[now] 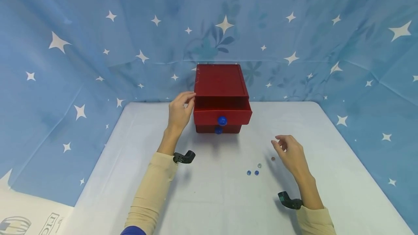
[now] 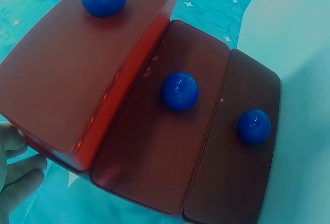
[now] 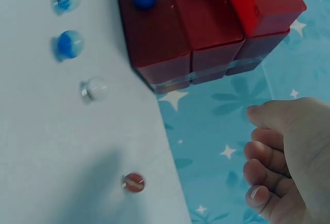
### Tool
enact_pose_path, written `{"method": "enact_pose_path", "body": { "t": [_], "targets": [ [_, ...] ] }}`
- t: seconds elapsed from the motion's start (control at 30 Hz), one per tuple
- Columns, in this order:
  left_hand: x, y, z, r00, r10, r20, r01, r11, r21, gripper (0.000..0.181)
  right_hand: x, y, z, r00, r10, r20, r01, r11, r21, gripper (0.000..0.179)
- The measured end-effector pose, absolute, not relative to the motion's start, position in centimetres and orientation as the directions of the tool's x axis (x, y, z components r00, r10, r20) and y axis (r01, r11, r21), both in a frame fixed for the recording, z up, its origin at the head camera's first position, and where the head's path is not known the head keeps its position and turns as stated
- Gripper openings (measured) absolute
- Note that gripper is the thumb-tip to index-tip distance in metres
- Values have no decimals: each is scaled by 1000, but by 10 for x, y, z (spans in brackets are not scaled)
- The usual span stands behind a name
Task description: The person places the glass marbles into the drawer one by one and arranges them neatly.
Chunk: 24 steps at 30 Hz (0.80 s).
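A red drawer cabinet (image 1: 219,79) stands at the back of the table, its top drawer (image 1: 209,118) pulled out. Each of its three drawers carries a round blue knob (image 2: 180,92). My left hand (image 1: 179,113) is at the cabinet's upper left side, fingertips against or very near it. My right hand (image 1: 290,153) hovers over the table to the right, fingers loosely bent with nothing visible in them. Closest to it lies a brown-red marble (image 3: 134,182). Beside that are a clear marble (image 3: 96,88) and two blue marbles (image 3: 70,44).
The white table (image 1: 209,206) has its far edge just behind the cabinet. A blue star-patterned cloth (image 1: 156,39) hangs behind and at both sides. At the lower left corner is a pale printed surface (image 1: 36,209). Both wrists wear black camera bands (image 1: 184,157).
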<state>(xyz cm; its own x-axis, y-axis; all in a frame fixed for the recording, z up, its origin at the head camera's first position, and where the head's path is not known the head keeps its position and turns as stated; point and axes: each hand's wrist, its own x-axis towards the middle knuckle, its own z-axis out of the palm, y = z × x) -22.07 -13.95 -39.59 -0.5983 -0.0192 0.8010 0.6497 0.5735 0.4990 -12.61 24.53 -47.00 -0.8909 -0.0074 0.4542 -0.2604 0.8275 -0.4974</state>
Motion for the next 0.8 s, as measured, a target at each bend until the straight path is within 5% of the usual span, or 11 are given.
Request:
{"method": "enact_pose_path", "body": {
  "t": [0.8],
  "targets": [
    [-220, -137, -396, -599, -28, 800, 646, 573, 504, 19, -118, 259, -496, -941, -50, 336, -215, 854, -474, 26]
  ]
}}
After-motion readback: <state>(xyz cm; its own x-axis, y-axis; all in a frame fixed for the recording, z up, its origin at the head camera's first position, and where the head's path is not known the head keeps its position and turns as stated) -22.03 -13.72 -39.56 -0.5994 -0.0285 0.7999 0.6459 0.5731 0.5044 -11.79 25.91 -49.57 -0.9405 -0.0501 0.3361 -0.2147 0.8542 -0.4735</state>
